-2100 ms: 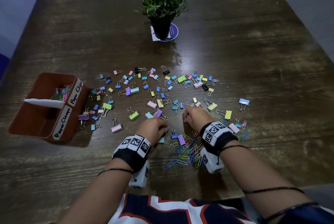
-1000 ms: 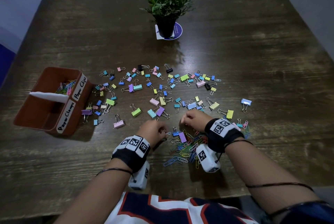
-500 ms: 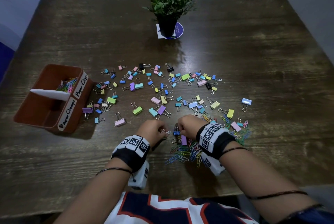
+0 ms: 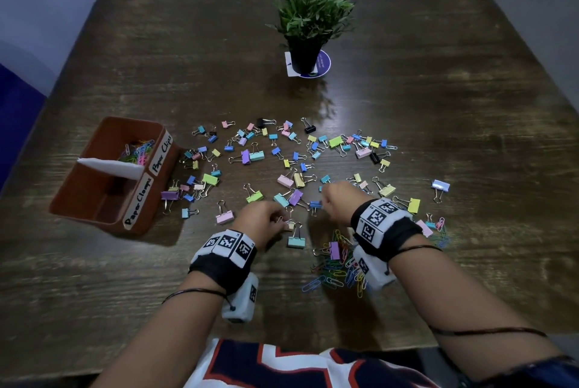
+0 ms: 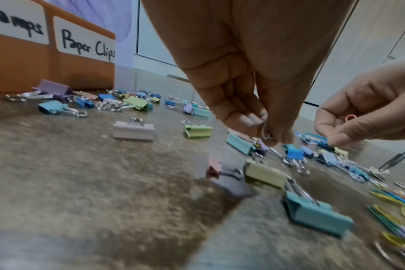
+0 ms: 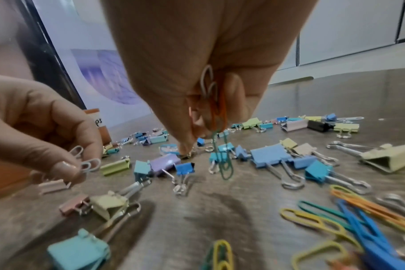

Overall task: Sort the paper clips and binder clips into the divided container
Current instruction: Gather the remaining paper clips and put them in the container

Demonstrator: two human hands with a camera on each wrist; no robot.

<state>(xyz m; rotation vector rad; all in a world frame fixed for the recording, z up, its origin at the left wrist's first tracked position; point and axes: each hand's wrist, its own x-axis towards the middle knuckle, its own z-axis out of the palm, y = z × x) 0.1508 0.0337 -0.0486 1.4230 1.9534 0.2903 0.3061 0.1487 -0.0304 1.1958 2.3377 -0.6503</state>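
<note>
Both hands work low over the counter (image 4: 438, 105), near its front edge. The left hand (image 4: 261, 218) has its fingers (image 5: 247, 117) curled, pinching a few pale paper clips (image 6: 88, 164) just above a cream binder clip (image 5: 265, 174). The right hand (image 4: 340, 201) grips a bunch of paper clips in its fingers (image 6: 185, 142) (white, orange and green, the green one (image 6: 223, 162) dangling below) over the scattered binder clips (image 4: 300, 155). A loose paper clip heap (image 4: 340, 268) lies under the right wrist. The divided container (image 4: 94, 212) sits toward the left edge, paper clips in its far compartment.
</note>
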